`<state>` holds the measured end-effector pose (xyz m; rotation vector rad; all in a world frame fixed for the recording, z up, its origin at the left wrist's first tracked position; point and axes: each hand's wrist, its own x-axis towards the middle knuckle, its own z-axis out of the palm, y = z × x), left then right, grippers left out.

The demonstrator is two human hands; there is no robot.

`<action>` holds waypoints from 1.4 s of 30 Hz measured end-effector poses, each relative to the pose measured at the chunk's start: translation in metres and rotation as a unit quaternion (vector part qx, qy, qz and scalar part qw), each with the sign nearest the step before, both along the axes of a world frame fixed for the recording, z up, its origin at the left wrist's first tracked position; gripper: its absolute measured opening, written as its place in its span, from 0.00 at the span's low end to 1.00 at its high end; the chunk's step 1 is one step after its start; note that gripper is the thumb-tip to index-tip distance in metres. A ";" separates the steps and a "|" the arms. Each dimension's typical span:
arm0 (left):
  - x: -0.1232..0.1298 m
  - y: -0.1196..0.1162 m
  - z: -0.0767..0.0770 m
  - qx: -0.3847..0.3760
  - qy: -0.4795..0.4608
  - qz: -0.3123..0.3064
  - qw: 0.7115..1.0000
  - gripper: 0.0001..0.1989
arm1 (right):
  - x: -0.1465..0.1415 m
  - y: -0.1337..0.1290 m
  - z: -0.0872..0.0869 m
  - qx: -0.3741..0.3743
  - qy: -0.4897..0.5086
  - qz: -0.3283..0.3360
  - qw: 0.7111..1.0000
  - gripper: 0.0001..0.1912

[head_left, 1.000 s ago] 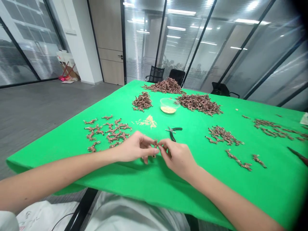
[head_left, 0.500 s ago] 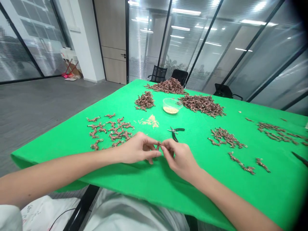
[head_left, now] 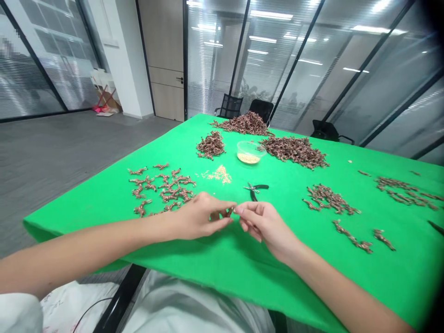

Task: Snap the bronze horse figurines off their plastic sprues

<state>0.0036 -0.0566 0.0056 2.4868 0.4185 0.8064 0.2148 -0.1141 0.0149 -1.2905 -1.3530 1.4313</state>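
Just above the front of the green cloth, my left hand [head_left: 204, 216] pinches a small brown figure-like piece [head_left: 230, 212] between thumb and fingers. My right hand [head_left: 261, 224] meets it from the right, thumb and forefinger pressed together at the piece's end; whether something tiny sits between those fingertips is too small to tell. Behind the hands lie pliers [head_left: 255, 188] with black handles, partly covered by my right hand. Several similar brown pieces [head_left: 173, 188] are spread beside my left hand. A scatter of small pale bits [head_left: 221, 174] lies beyond the hands.
A clear round bowl [head_left: 249, 157] holds more pale bits. Brown pieces are heaped in a small pile [head_left: 211, 145] and two large piles [head_left: 294, 151] at the back. Smaller groups [head_left: 331, 199] lie on the right. A dark pointed object [head_left: 436, 227] shows at the right edge.
My right hand has turned slightly, its lower fingers now showing below the pinch. The brown piece is tilted more into my left fingers. The whole view has shifted a little.
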 end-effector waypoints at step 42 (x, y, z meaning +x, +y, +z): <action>0.003 -0.004 0.008 -0.193 0.055 -0.006 0.980 0.15 | 0.005 0.001 -0.015 0.417 -0.373 0.020 0.829 0.08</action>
